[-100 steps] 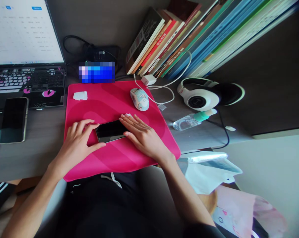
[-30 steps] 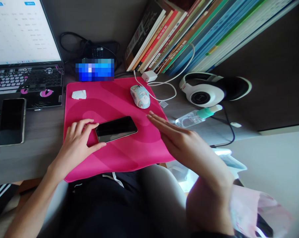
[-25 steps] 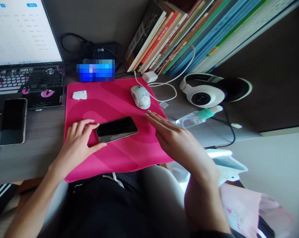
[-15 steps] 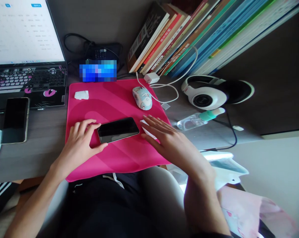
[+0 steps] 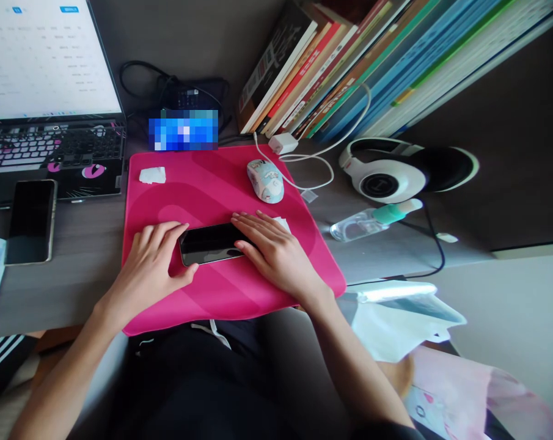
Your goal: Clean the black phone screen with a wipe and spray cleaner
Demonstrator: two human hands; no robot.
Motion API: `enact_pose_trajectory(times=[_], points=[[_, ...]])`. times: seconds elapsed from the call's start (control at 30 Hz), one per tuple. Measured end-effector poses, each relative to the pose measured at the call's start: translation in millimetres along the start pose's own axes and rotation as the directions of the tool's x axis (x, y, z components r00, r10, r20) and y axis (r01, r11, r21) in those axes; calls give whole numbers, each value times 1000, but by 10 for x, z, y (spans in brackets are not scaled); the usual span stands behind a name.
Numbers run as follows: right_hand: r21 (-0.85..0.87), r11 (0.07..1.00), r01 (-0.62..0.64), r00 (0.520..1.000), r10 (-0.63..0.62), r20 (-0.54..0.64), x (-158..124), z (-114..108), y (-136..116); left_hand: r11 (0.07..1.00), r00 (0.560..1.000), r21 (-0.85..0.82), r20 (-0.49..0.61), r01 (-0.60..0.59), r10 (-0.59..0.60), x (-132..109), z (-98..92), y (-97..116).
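Note:
A black smartphone [image 5: 207,244] lies screen up on the pink desk mat [image 5: 212,299]. My left hand [image 5: 154,256] brackets its left end, thumb at the near corner and fingertips at the far one, steadying it by the edges. Flat across the phone's right end rests my right hand [image 5: 274,250], fingers stretched out and thumb near the lower edge; that end is hidden beneath it. Beyond the right knuckles a white piece of paper or tissue [image 5: 283,225] shows only in part. What lies under the right palm cannot be seen.
Around the mat are a patterned mouse [image 5: 266,181], a crumpled white tissue [image 5: 152,175], a laptop [image 5: 51,146], a second phone [image 5: 31,222], a white charger [image 5: 283,143] with cable, headphones [image 5: 381,177] and a clear bottle [image 5: 363,224]. Books [image 5: 303,79] stand behind.
My right hand has moved left, from beside the phone onto its right end, covering more of the white piece. My left hand keeps its place at the phone's left end.

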State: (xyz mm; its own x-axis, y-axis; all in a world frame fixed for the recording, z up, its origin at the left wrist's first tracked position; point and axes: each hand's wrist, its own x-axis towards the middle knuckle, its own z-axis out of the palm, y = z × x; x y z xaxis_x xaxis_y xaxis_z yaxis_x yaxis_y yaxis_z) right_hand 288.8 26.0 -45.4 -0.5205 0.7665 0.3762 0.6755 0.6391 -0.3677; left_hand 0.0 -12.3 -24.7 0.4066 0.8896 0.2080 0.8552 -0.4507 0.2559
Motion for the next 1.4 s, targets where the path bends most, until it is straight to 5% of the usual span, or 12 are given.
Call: enact_pose_trajectory(times=[0.53,1.4], points=[[-10,1000,-24,1000,24,0,21,10,-47,990,987,58,-89,-127,132,37,-42,31],[-25,999,28,999,-29,-45,15,39,-13,890,929,295,-21,-347,369,-18,-108,-52]])
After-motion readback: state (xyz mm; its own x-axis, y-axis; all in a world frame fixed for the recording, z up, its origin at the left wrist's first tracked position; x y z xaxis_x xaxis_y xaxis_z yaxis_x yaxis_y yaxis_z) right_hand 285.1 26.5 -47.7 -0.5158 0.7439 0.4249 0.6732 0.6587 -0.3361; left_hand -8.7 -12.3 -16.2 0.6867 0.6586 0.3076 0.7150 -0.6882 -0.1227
